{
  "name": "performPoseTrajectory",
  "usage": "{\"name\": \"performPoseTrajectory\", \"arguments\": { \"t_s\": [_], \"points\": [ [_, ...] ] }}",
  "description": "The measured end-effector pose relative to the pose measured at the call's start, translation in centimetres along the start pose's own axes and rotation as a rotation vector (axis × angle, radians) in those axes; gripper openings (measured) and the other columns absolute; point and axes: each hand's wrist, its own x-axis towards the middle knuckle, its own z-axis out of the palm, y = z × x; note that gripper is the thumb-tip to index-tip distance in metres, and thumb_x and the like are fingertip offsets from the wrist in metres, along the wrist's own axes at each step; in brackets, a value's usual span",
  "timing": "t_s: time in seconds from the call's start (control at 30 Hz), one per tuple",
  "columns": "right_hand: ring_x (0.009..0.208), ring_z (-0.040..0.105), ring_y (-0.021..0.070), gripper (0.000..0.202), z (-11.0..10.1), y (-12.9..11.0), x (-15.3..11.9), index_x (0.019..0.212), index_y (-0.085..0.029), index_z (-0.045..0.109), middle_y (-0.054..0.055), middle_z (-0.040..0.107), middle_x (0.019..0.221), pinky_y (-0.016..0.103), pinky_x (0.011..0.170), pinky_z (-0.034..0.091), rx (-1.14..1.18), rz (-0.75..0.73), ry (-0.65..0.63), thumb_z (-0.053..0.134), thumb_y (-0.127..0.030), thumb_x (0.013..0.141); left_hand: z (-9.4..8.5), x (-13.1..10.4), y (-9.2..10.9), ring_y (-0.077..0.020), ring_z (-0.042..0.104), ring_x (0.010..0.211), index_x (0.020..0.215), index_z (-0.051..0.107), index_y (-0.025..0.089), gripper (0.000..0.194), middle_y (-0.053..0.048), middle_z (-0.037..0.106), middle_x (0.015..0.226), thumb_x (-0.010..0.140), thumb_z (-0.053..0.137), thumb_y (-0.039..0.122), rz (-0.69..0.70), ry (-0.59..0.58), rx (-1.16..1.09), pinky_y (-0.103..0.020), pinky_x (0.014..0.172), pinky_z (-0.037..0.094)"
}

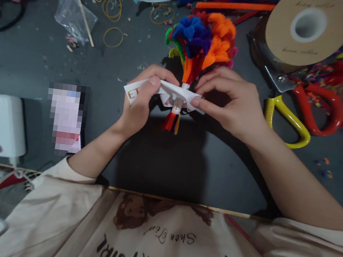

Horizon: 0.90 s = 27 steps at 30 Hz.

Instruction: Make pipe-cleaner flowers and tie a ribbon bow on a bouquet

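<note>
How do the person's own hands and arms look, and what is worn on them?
The left hand and right hand are bare: no glove, watch or bracelet shows. The forearms are uncovered up to loose, pale beige sleeves, which look plain, with no print visible.

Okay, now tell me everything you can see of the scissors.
The scissors lie on the dark tabletop, to the right of the right hand, with nothing gripping them. One handle loop is red and the other yellow, both glossy, like plastic. A round pivot screw joins the shiny metal blades, which point up and left, away from the person. The ribbon spool sits against or over the blade side, so I can't tell how far they're open. Small colorful scraps lie around the red loop.
</note>
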Motion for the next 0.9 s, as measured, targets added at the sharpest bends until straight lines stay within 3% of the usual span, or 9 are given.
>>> {"name": "performPoseTrajectory", "arguments": {
  "t_s": [0.17,0.33,0.47,0.53,0.57,0.67,0.8,0.9],
  "points": [
    [0.077,0.065,0.0164,0.01,0.3,0.3,-0.5,0.083,-0.023,0.057,0.001,0.068,0.082,0.032,0.073,0.051,-0.115,-0.016,0.061,0.051,-0.031,0.086,0.1,0.1,-0.6,-0.0096,0.051,0.05,0.074,0.067,0.023,0.025,0.002,0.06,0.062,0.086,0.05,0.037,-0.025,0.056,-0.011,-0.027,0.05,0.038],
    [0.09,0.066,0.0175,0.014,0.4,0.5,-0.6,0.075,-0.024,0.046,0.005,0.07,0.093,0.034,0.08,0.053,-0.046,-0.004,0.174,0.05,-0.03,0.087,0.1,0.1,-0.9,-0.0097,0.05,0.05,0.072,0.066,0.022,0.024,0.002,0.057,0.058,0.084,0.048,0.033,-0.059,0.057,-0.001,-0.026,0.05,0.038],
    [0.078,0.065,0.0151,0.016,-0.5,0.7,-0.7,0.074,-0.024,0.046,0.004,0.07,0.084,0.029,0.07,0.053,0.047,0.034,0.062,0.058,-0.028,0.083,-0.6,0.3,-0.8,-0.0126,0.055,0.064,0.074,0.067,0.022,0.026,0.001,0.063,0.068,0.085,0.047,0.035,-0.011,0.057,0.078,-0.028,0.061,0.044],
    [0.076,0.065,0.0164,0.013,-0.8,0.8,-1.1,0.073,-0.023,0.048,0.003,0.069,0.082,0.032,0.07,0.053,-0.061,-0.019,0.037,0.057,-0.025,0.082,-1.1,0.5,-0.7,-0.014,0.058,0.072,0.073,0.069,0.022,0.028,-0.001,0.066,0.075,0.084,0.044,0.027,-0.063,0.129,0.098,-0.029,0.065,0.045],
    [0.078,0.066,0.0173,0.012,-1.0,0.8,-1.3,0.074,-0.023,0.048,0.003,0.07,0.083,0.033,0.071,0.052,-0.123,-0.049,0.035,0.056,-0.023,0.082,-1.2,0.5,-0.7,-0.0143,0.058,0.067,0.072,0.069,0.023,0.024,-0.001,0.065,0.071,0.08,0.047,0.023,-0.121,0.072,0.048,-0.029,0.061,0.046],
    [0.08,0.066,0.019,0.007,-1.1,0.9,-1.8,0.076,-0.023,0.05,0.002,0.07,0.085,0.035,0.072,0.052,-0.271,-0.127,0.042,0.053,-0.02,0.082,-1.5,0.7,-0.5,-0.0163,0.063,0.069,0.07,0.07,0.024,0.024,-0.003,0.068,0.072,0.076,0.046,0.021,-0.199,0.041,-0.03,-0.029,0.06,0.051],
    [0.081,0.067,0.0195,0.005,-1.2,1.3,-2.3,0.078,-0.024,0.051,0.004,0.07,0.09,0.034,0.068,0.052,-0.407,-0.213,0.019,0.052,-0.02,0.082,-1.6,0.7,0.1,-0.0179,0.069,0.077,0.07,0.068,0.019,0.027,-0.004,0.073,0.077,0.076,0.041,0.021,-0.212,0.146,-0.075,-0.028,0.061,0.057],
    [0.082,0.066,0.0198,0.007,-1.4,1.6,-2.8,0.079,-0.024,0.049,0.005,0.07,0.091,0.035,0.07,0.053,-0.435,-0.228,0.027,0.053,-0.019,0.082,-2.0,0.8,0.2,-0.0159,0.068,0.067,0.067,0.062,0.018,0.02,-0.004,0.072,0.07,0.073,0.044,0.022,-0.258,0.247,-0.089,-0.025,0.053,0.054]
  ]
}}
